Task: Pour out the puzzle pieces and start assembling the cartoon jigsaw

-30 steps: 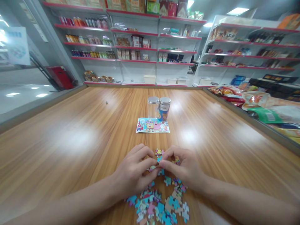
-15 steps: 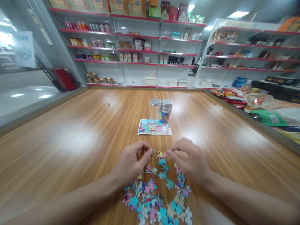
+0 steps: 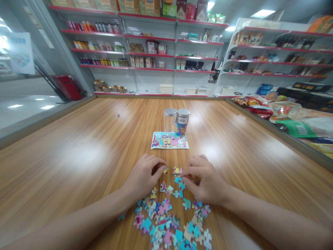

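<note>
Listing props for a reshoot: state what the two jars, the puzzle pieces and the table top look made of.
The jars look like clear plastic or glass, see-through on the left one, with shiny silvery lids, probably metal. The puzzle pieces seem printed cardboard: flat, matte. The table top shows glossy wood grain mirroring lights, perhaps laminate.

**Interior of a small retail shop, seen from the head camera.**
White racks with red-edged shelves [image 3: 151,54] lined the back wall, and a second rack [image 3: 273,64] stood to the right, as in a supermarket aisle. The shelves carried rows of bottles [image 3: 101,62], cartons [image 3: 145,6] on the top tier and small packaged goods. Bagged snacks [image 3: 288,113] lay heaped along the right side. A broad wooden counter [image 3: 85,139] filled the foreground, a red cart [image 3: 66,86] stood at the left wall, and a panel light [image 3: 262,13] shone overhead.
</note>
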`<state>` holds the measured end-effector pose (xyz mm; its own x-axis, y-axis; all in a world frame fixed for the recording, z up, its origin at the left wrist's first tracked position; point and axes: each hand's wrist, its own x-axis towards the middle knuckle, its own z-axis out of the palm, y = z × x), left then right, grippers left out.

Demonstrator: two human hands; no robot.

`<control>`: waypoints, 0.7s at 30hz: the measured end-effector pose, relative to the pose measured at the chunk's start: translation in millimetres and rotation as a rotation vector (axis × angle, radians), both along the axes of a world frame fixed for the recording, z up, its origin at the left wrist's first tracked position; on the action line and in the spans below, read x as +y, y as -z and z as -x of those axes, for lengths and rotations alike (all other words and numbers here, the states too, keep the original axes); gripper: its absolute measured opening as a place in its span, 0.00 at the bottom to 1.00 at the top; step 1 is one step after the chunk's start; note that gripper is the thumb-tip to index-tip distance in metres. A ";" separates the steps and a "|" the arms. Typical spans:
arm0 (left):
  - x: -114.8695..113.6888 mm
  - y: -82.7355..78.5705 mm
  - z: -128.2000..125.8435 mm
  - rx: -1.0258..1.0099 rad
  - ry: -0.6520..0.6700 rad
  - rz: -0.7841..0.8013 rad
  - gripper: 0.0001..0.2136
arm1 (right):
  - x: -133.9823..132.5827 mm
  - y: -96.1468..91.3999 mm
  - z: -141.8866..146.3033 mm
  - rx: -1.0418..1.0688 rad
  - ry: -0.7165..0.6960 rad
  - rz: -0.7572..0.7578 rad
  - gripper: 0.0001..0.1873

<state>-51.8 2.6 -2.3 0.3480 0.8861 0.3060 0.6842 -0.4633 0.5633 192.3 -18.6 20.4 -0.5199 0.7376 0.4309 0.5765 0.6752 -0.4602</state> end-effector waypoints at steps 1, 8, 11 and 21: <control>-0.4 -0.3 -0.1 -0.001 -0.001 -0.006 0.06 | -2.4 -0.8 0.4 -0.029 -0.058 -0.006 0.05; -4.1 -2.4 -0.3 -0.014 0.003 -0.034 0.07 | -9.2 2.9 2.4 -0.011 -0.350 0.033 0.06; -4.7 -2.6 0.1 -0.019 0.016 -0.042 0.09 | -2.5 7.6 0.7 0.044 -0.202 0.013 0.07; -6.1 -0.4 -0.6 -0.002 0.079 -0.113 0.06 | 9.0 15.2 -1.2 -0.038 0.048 -0.006 0.06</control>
<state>-51.2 -3.5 -1.9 0.4148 0.8157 0.4032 0.6422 -0.5764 0.5053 193.5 -9.5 5.1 -0.4998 0.7598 0.4159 0.6254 0.6487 -0.4336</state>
